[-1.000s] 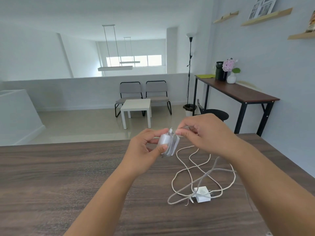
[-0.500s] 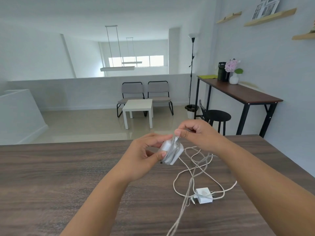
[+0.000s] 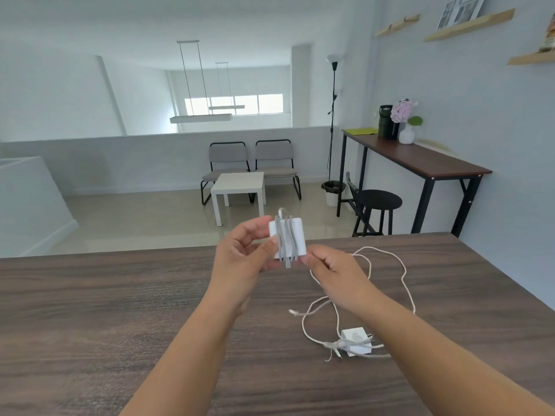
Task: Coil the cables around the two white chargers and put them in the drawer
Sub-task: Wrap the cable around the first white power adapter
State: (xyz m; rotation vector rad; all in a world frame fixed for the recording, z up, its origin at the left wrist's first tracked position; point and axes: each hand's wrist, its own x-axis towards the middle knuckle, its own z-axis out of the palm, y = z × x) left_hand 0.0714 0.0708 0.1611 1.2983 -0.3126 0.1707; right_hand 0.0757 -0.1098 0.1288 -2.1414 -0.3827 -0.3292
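It was a home loft lounge: beyond the fingers (image 3: 264,223) stood two grey chairs (image 3: 252,159), a white side table (image 3: 238,183), a floor lamp (image 3: 333,115), and wall shelves (image 3: 468,25) up right.

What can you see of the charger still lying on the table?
The small charger is a white cube, plastic by its look, lying on the dark wood-grain table below the right forearm, untouched by either hand. A grey strand crosses its top. Its pale braided cable is uncoiled, looping loosely over the table beyond it, one free end lying to its left. No drawer shows.
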